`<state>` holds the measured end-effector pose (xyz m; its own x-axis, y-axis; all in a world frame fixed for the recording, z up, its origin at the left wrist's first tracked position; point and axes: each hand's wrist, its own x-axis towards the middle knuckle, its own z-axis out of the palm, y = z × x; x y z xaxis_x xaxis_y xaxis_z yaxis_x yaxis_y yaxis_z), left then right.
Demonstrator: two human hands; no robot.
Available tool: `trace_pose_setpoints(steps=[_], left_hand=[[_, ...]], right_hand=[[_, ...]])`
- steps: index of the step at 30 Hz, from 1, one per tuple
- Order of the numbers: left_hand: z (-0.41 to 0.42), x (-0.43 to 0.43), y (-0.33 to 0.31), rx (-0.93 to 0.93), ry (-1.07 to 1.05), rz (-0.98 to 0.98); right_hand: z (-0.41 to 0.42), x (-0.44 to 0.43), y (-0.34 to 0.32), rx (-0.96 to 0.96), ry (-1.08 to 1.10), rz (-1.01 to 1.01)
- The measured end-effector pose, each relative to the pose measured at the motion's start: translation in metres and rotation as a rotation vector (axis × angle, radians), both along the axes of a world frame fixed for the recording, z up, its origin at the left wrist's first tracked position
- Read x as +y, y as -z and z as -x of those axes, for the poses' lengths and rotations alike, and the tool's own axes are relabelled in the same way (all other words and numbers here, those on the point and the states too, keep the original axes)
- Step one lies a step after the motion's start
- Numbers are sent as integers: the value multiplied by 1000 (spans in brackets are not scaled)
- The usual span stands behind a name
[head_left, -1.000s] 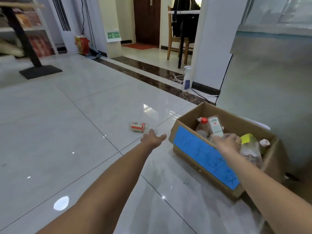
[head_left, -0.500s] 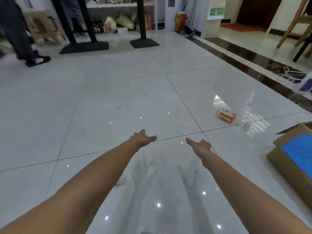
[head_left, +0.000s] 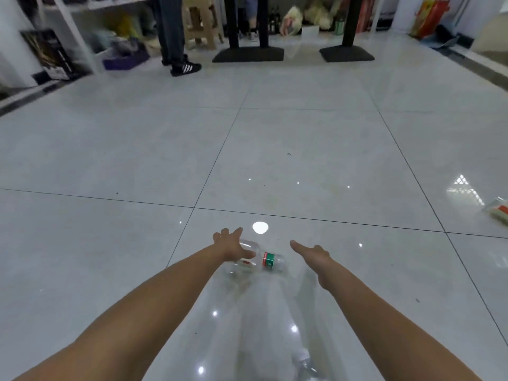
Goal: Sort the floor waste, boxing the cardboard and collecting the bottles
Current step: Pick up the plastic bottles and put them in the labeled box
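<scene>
While both arms reach down, clear bottle (head_left: pixel 258 259) lies flat on the floor (head_left: pixel 302 149), long axis left-to-right, banded end toward right hand (head_left: pixel 312 253). Left hand (head_left: pixel 232 246) is nearer: spread, thumb touching the bottle, not yet clamped. Right hand spread, empty, just beside it. Small carton (head_left: pixel 498 213) well apart, far right. No container visible.

You can read no words here. The clear bottle (head_left: pixel 258 261) on the floor wears a green and red label band, but its print is too blurred to make out. The small carton (head_left: pixel 499 214) at the right edge shows a red stripe, with no lettering you can read.
</scene>
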<state>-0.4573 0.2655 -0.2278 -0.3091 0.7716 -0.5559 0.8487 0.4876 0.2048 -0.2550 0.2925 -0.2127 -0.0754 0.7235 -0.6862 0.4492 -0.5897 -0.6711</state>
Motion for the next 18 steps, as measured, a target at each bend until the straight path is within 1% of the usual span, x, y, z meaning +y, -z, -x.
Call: trace_pose_setpoints(steps=[2, 5, 9, 11, 13, 16, 18], left_hand=[[5, 2, 7, 29, 62, 15], [10, 4, 7, 82, 112, 29], [4, -2, 18, 73, 131, 68], [0, -7, 29, 96, 173, 94], [1, -11, 39, 159, 227, 99], [5, -16, 47, 307, 311, 70], [2, -22, 49, 279, 301, 100]], right_hand=[[-1, 0, 10, -4, 10, -6], [-8, -11, 15, 0, 24, 41], [-21, -19, 27, 3, 53, 41], [-26, -22, 33, 3, 59, 43], [-32, -26, 38, -8, 68, 50], [-47, -37, 42, -27, 107, 73], [-57, -42, 42, -46, 131, 79]])
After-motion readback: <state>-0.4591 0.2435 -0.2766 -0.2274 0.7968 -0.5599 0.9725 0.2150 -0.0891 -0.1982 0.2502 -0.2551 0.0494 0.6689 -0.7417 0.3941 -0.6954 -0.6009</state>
